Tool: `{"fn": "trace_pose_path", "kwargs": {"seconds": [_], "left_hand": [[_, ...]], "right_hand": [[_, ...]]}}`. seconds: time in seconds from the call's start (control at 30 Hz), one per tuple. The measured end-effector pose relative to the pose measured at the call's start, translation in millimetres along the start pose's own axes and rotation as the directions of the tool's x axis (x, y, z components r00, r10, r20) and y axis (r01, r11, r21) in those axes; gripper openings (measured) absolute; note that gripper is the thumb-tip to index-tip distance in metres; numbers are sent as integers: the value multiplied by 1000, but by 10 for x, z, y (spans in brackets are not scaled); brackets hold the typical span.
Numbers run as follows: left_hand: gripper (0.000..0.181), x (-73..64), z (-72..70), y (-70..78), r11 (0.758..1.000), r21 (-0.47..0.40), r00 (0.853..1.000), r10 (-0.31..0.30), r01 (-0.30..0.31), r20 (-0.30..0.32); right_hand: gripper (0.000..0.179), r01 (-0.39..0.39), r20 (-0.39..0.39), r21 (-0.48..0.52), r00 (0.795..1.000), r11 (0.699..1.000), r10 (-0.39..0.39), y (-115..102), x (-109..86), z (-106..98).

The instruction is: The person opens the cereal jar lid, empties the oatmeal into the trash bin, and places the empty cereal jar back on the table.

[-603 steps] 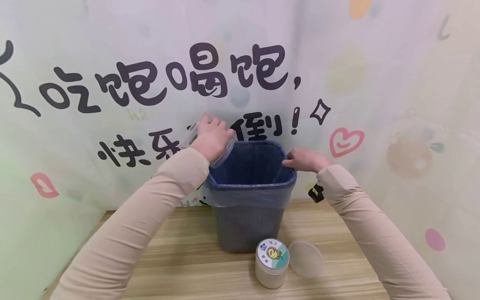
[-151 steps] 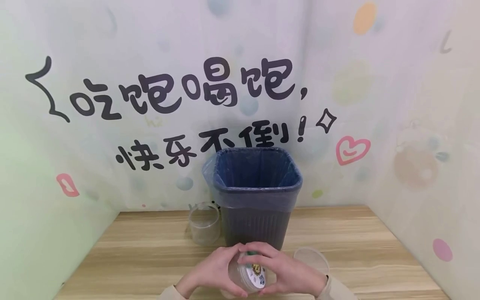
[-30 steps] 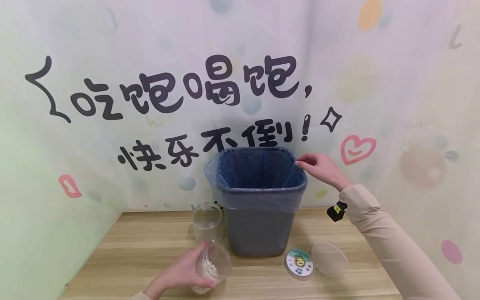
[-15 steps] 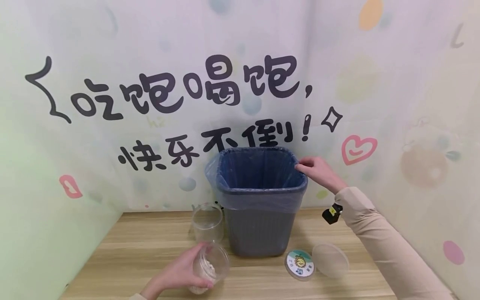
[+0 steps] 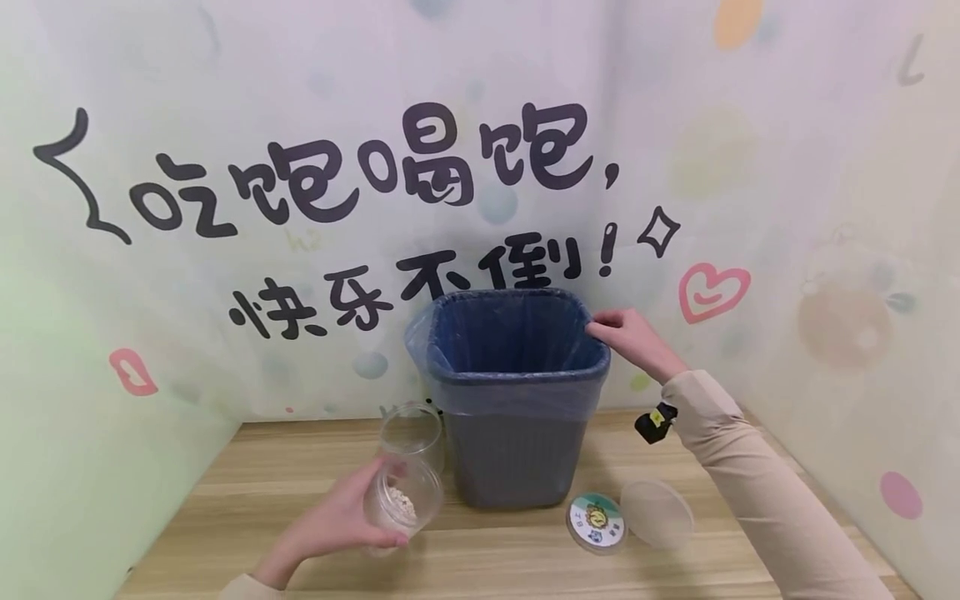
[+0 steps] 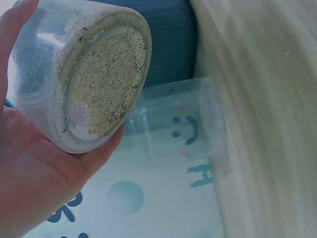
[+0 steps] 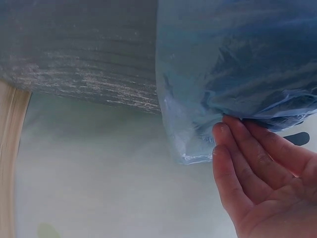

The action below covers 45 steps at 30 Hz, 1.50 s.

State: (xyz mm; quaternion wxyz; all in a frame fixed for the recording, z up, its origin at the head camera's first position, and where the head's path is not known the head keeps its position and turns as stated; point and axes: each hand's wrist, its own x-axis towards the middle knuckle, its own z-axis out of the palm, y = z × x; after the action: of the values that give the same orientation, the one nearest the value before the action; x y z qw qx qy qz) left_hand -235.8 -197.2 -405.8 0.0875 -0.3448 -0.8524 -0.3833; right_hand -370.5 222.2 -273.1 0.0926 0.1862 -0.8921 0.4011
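Note:
My left hand point(image 5: 330, 521) grips a clear plastic jar point(image 5: 402, 502) with its lid off. Pale, oat-like flakes point(image 6: 111, 74) cover its bottom in the left wrist view, where the jar is tilted. At the right rim of a grey-blue trash can point(image 5: 513, 462), my right hand point(image 5: 637, 340) pinches the edge, thumb over the top. Its other fingers point(image 7: 247, 163) lie against the outside of the can's translucent blue liner point(image 7: 193, 89). Behind the held jar stands a second clear jar point(image 5: 412, 427), its mouth open and no lid on it.
Right of the can, a round lid with a sunflower label point(image 5: 596, 523) lies on the wood-grain table point(image 5: 300, 467) beside a plain translucent lid point(image 5: 657, 514). A printed wall sheet point(image 5: 300, 75) closes off the back. A black device point(image 5: 655, 423) sits at my right wrist.
Over the last half second my left hand has raised the jar slightly and drawn it left. Five seconds ago both hands held this jar with its sunflower lid on. My right hand stays at the rim.

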Motion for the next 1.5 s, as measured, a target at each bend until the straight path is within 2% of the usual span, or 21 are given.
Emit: {"fn": "trace_pose_path", "kwargs": {"seconds": [0.13,0.4,0.6,0.8,0.97,1.1,1.2,1.4,1.5], "left_hand": [[81,54,-91,51,1000,12,1000,2,-2,5],[87,206,-224,189,1000,-24,1000,-6,6,-8],[87,277,-330,299,1000,25,998,18,-17,-54],[86,358,-557,434,995,96,996,30,-22,-78],[92,445,-758,542,993,116,998,13,-5,-67],[94,526,-872,604,992,123,997,22,-14,-71],[89,586,-925,638,992,126,996,37,-26,-84],[81,704,-1001,669,994,109,992,27,-13,-125],[82,782,-1044,679,992,130,989,21,-2,-146]], "right_hand": [[34,8,2,-7,1000,1000,-8,-12,-6,-12],[35,-4,0,-2,1000,1000,4,-1,4,-15],[35,-5,14,-11,1000,1000,5,1,5,-14],[32,19,32,-44,999,999,-18,5,30,-36],[28,49,74,-107,996,993,-42,-21,36,-75],[27,82,110,-174,992,981,-64,-72,53,-109],[27,97,133,-218,989,971,-69,-107,65,-130],[29,128,180,-268,980,955,-81,-153,72,-164],[28,142,199,-285,976,948,-86,-172,76,-173]]}}
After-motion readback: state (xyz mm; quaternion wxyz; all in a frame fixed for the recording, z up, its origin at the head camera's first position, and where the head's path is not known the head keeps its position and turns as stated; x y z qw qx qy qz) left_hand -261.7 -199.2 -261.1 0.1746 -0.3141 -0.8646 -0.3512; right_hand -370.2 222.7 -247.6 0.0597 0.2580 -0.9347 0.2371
